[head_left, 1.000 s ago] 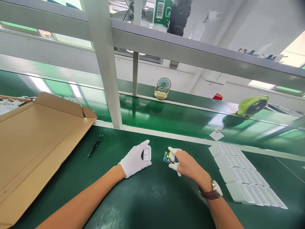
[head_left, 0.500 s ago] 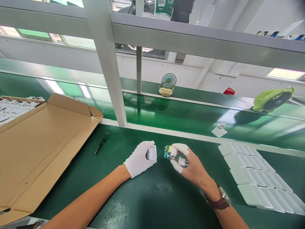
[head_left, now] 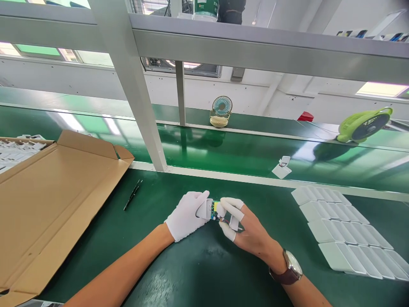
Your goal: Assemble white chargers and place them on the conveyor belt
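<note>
My left hand (head_left: 188,216), in a white glove, is closed around a small white plastic housing (head_left: 205,209), its open end turned to the right. Between thumb and fingers, my right hand (head_left: 244,221) grips a green circuit board (head_left: 216,209) with a yellow component on it; white cots cover those fingertips. The board's left edge meets the mouth of the housing, and how far it sits inside I cannot tell. A white plug piece (head_left: 234,223) with metal prongs lies within my right hand, behind the board.
Black tweezers (head_left: 133,195) lie on the green bench, left of my hands. A cardboard box (head_left: 64,183) with white parts takes up the left. White divided trays (head_left: 345,232) stand right. A white piece (head_left: 282,167) rests on the green conveyor beyond a metal post (head_left: 134,85).
My right hand has moved left, bringing the circuit board from a gap away up to the housing's open end. The left hand still holds the housing, which has turned to face the board.
</note>
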Available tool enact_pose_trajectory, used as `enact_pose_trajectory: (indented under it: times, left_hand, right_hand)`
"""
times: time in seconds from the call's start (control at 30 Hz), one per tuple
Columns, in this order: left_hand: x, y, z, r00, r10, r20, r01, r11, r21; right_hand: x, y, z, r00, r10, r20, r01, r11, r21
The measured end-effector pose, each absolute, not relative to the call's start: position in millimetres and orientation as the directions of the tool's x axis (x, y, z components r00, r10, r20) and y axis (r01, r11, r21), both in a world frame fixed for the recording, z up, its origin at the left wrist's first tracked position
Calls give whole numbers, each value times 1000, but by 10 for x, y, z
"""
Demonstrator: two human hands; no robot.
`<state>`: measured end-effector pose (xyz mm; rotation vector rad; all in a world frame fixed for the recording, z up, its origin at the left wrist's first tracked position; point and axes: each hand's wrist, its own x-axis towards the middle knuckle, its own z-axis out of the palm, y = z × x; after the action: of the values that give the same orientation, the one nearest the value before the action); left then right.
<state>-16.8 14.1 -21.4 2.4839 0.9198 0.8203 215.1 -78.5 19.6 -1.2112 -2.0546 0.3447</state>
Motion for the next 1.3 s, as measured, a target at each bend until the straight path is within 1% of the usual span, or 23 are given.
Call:
enact_pose_trajectory:
  times: [0.07,0.17,0.5,0.9,1.1,1.3]
  left_hand:
    - [-173,149,-218,629,666,401,449,-732,512]
    - [-185,152,-245,646,647,405,423,-745,515]
    - [-193,120,-293,645,656,392,410,-729,548]
    - [-108,137,-59,662,655,366,393,-718,575]
    - [-116,151,-149,653,669,355,406,-705,581]
    - [-119,163,-189,659,668,345,428,-710,559]
  right_hand:
    - [2148,-785,178,-290,845,450,657,517,-549]
    - [2150,-784,161,-277,865,419,664,487,-567]
    - [2125,-782,128,-277,906,319,691,419,-590]
    - [2092,-779,195,-310,890,335,731,449,-514]
    - [2100,-784,175,-326,888,325,728,455,-513]
    - [2101,-778,151,-328,890,316,729,451,-514]
